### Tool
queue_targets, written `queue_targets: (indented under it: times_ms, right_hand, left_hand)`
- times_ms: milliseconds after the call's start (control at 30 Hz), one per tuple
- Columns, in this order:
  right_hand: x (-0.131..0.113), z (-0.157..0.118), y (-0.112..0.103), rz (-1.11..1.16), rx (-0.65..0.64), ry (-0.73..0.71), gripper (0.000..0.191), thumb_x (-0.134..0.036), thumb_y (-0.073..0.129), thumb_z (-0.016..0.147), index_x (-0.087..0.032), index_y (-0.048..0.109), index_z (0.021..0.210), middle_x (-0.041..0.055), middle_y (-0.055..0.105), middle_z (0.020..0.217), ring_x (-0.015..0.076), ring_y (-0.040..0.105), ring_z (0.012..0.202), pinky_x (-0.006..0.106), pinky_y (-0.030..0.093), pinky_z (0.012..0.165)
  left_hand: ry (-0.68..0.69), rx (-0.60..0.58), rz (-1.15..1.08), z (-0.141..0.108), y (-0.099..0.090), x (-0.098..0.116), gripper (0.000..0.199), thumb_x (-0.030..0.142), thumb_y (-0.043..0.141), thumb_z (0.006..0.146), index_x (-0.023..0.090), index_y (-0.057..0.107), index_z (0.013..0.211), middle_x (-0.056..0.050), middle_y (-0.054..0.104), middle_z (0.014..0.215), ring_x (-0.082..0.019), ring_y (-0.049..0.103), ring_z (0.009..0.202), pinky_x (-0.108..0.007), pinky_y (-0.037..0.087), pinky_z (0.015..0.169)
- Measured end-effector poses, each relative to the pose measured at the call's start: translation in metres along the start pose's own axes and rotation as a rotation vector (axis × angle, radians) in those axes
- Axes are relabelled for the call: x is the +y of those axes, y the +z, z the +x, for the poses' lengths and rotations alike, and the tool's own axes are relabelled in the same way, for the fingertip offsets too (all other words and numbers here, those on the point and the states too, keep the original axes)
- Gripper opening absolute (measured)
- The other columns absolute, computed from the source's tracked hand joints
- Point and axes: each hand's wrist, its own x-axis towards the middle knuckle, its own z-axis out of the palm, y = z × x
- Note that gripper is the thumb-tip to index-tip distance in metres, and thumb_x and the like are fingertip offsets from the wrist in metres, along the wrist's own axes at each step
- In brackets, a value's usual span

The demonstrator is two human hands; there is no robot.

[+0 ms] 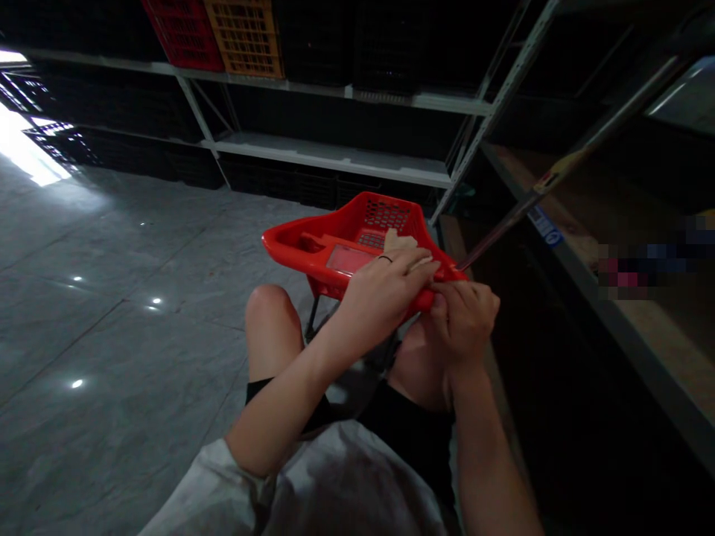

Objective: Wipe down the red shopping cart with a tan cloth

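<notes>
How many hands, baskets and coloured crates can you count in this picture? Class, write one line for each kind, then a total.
Hands: 2 (left hand, right hand)
Red plastic basket: 1
Red crate: 1
Orange crate: 1
Total: 5

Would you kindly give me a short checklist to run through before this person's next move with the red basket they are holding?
Left hand curled over the rim of the red plastic basket: ok.
Right hand holding the basket's near corner: ok.
Beige item lying inside the basket: ok.
Metal rod clear of the right hand: cannot tell, its end sits right by the fingers.
Basket's support underneath: cannot tell, hands and knees hide it.
</notes>
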Motion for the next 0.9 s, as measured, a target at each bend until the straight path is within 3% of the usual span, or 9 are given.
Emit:
queue_targets:
  times_ms: [67,167,233,300,500,633,700,800,900]
  right_hand:
    - [0.000,0.000,0.001,0.022,-0.008,0.038,0.028,-0.026,0.045,0.099,-0.023,0.073,0.098,0.0059,0.073,0.092,0.0250,0.058,0.094,0.041,0.037,0.088]
    - [-0.003,0.000,0.005,0.056,-0.007,0.075,0.028,-0.026,0.046,0.098,-0.023,0.073,0.095,0.0065,0.073,0.093,0.0258,0.058,0.095,0.043,0.038,0.089]
    - [-0.006,0.002,0.009,0.066,0.013,0.090,0.028,-0.026,0.045,0.098,-0.023,0.072,0.093,0.0066,0.072,0.093,0.0258,0.057,0.094,0.043,0.037,0.088]
    - [-0.007,0.004,0.014,0.047,0.048,0.092,0.029,-0.028,0.044,0.099,-0.023,0.072,0.092,0.0062,0.072,0.091,0.0254,0.056,0.091,0.043,0.037,0.087]
    - [0.005,0.007,0.021,-0.004,0.067,-0.017,0.033,-0.033,0.040,0.102,-0.021,0.068,0.087,0.0067,0.070,0.084,0.0243,0.057,0.085,0.040,0.037,0.081]
    - [0.014,0.007,0.017,0.003,-0.021,-0.029,0.038,-0.035,0.036,0.103,-0.022,0.071,0.096,0.0074,0.072,0.090,0.0247,0.060,0.089,0.041,0.039,0.085]
    - [0.017,0.009,0.015,0.020,-0.052,-0.010,0.038,-0.034,0.037,0.103,-0.023,0.073,0.100,0.0067,0.073,0.093,0.0251,0.060,0.091,0.042,0.039,0.087]
    - [0.018,0.012,0.014,0.065,-0.068,-0.012,0.037,-0.034,0.038,0.103,-0.023,0.074,0.102,0.0062,0.075,0.095,0.0254,0.060,0.092,0.042,0.039,0.087]
    - [0.019,0.016,0.016,0.106,-0.092,-0.037,0.034,-0.034,0.041,0.102,-0.023,0.073,0.106,0.0064,0.076,0.099,0.0253,0.059,0.093,0.042,0.039,0.087]
  left_hand:
    - [-0.055,0.131,-0.019,-0.025,-0.006,-0.027,0.040,0.013,0.053,0.099,0.025,0.062,0.135,-0.007,0.064,0.140,-0.020,0.062,0.126,-0.033,0.054,0.107]
    - [-0.330,0.407,0.048,-0.061,-0.014,-0.065,0.038,0.013,0.051,0.098,0.027,0.066,0.130,-0.006,0.066,0.135,-0.022,0.061,0.128,-0.040,0.051,0.114]
    - [-0.493,0.563,0.066,-0.071,-0.012,-0.071,0.036,0.014,0.048,0.099,0.025,0.067,0.128,-0.008,0.065,0.135,-0.023,0.060,0.130,-0.045,0.049,0.117]
    - [-0.521,0.593,0.030,-0.067,0.003,-0.056,0.037,0.014,0.046,0.099,0.022,0.068,0.128,-0.009,0.064,0.137,-0.024,0.058,0.134,-0.048,0.047,0.118]
    - [-0.001,0.442,-0.033,-0.031,0.069,0.011,0.037,0.017,0.050,0.102,0.023,0.066,0.134,-0.006,0.070,0.134,-0.020,0.057,0.138,-0.041,0.049,0.118]
    - [0.194,0.429,0.049,-0.053,0.076,-0.034,0.037,0.024,0.051,0.104,0.033,0.063,0.138,0.001,0.072,0.132,-0.019,0.060,0.135,-0.040,0.054,0.113]
    - [0.097,0.492,0.068,-0.070,0.063,-0.075,0.034,0.027,0.049,0.106,0.034,0.063,0.136,0.001,0.071,0.131,-0.020,0.059,0.136,-0.042,0.054,0.112]
    - [-0.241,0.756,0.105,-0.085,0.037,-0.119,0.036,0.026,0.042,0.108,0.022,0.059,0.140,-0.005,0.062,0.141,-0.021,0.054,0.138,-0.047,0.050,0.116]
    - [-0.447,0.914,0.115,-0.078,0.034,-0.112,0.037,0.027,0.037,0.109,0.015,0.061,0.134,-0.009,0.060,0.139,-0.020,0.055,0.136,-0.046,0.047,0.119]
